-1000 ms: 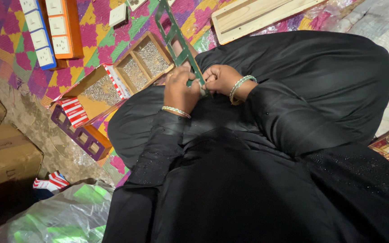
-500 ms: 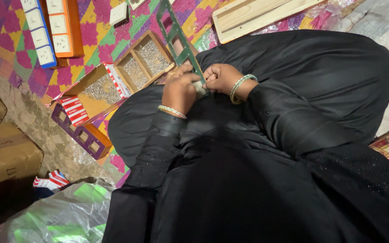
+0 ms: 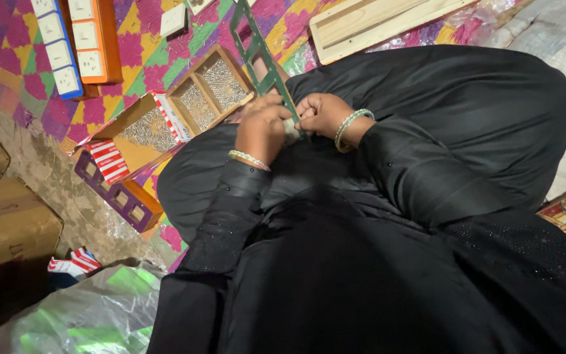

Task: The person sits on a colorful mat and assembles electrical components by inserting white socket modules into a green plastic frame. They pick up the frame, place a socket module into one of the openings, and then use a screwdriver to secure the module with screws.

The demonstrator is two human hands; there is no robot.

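A long dark green frame strip with rectangular openings (image 3: 257,49) slants up from my lap toward the top of the view. My left hand (image 3: 261,128) and my right hand (image 3: 322,113) both close around its lower end, fingers curled tight against each other. A small pale part sits between the hands, mostly hidden. Both wrists wear bead bangles over black sleeves.
A wooden divided box (image 3: 209,90) of small metal screws and an open carton (image 3: 140,131) of more screws lie left of my knee. Orange and blue strips of white switch sockets (image 3: 76,42) lie at top left. A pale wooden tray (image 3: 375,23) is at top. Cardboard boxes (image 3: 4,223) stand left.
Both hands have kept their grip at the frame strip's lower end, with only slight finger shifts. The strip stays at the same slant.
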